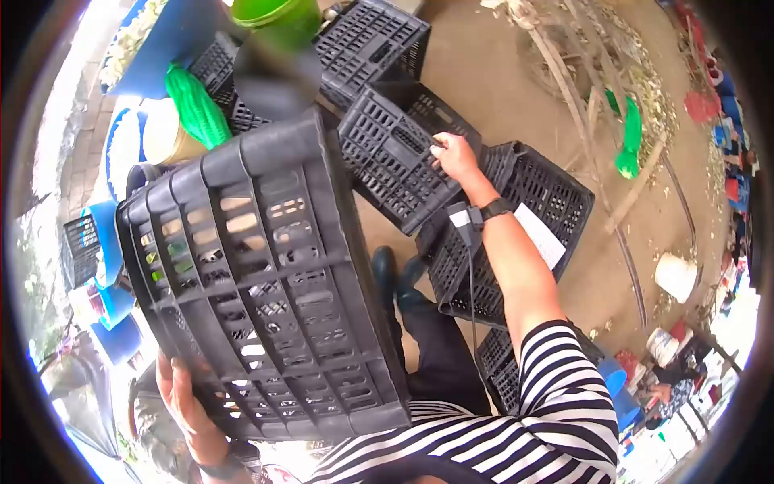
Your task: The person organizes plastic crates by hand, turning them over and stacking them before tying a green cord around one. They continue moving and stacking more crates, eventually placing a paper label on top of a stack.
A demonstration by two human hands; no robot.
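Observation:
A large black slatted plastic crate point(270, 282) fills the left side of the head view, raised and tilted close to me. My left hand point(189, 407) supports its lower left edge, with the fingers against the outer side. Farther forward, my right hand point(454, 157) is closed over the rim of a second black crate point(387, 157), which sits tilted among others. Below my right forearm lies another black crate point(556, 189) with a white paper sheet point(538, 234) in it. A dark band and a cabled device point(462, 222) are at my right wrist.
Another black crate point(375, 48) stands beyond, beside a green bucket point(274, 12) and a blue tub point(165, 48) of pale pieces. A green net bag point(197, 109) lies left. Long sticks point(564, 81), another green net bag point(631, 141) and a white bucket point(676, 277) are on the right.

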